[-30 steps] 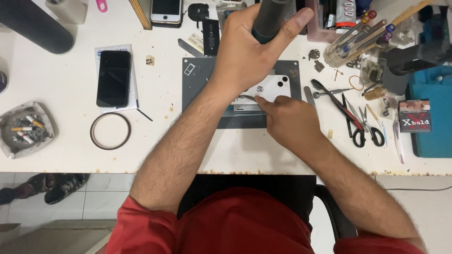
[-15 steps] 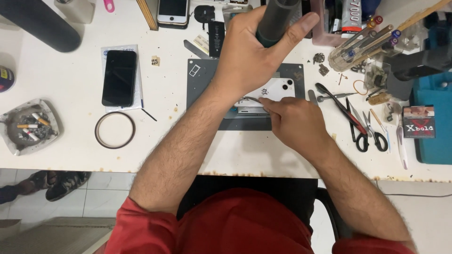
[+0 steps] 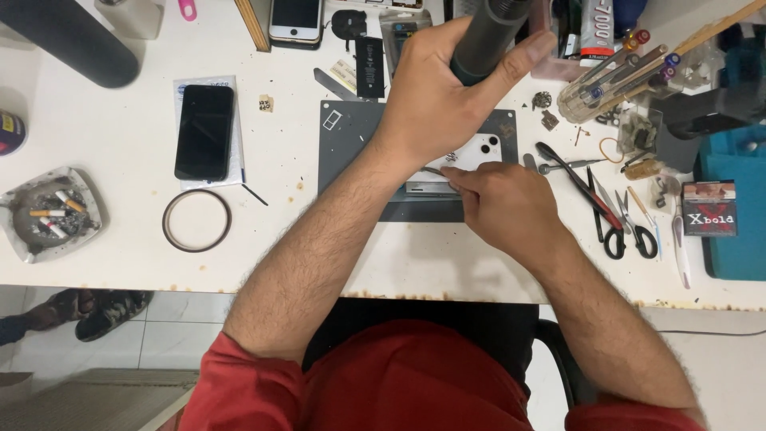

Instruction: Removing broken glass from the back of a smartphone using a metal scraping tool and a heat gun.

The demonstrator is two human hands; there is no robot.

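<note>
On the dark work mat (image 3: 351,136) at the middle of the white table (image 3: 120,239) lies the white phone (image 3: 481,150), back up. I keep my right hand (image 3: 511,203) pinched on a thin metal tool (image 3: 435,170) at its edge, seemingly to pry. My left hand (image 3: 439,96) stays wrapped around a dark cylindrical handle (image 3: 491,36) above it, scissors (image 3: 618,219) just beside.

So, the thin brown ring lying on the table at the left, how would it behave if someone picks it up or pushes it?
The thin brown ring looks like a narrow, hollow band, so it is probably very light. Lying flat on the white table, it would likely slide rather than roll. It seems thin enough to flex when pinched.
</note>
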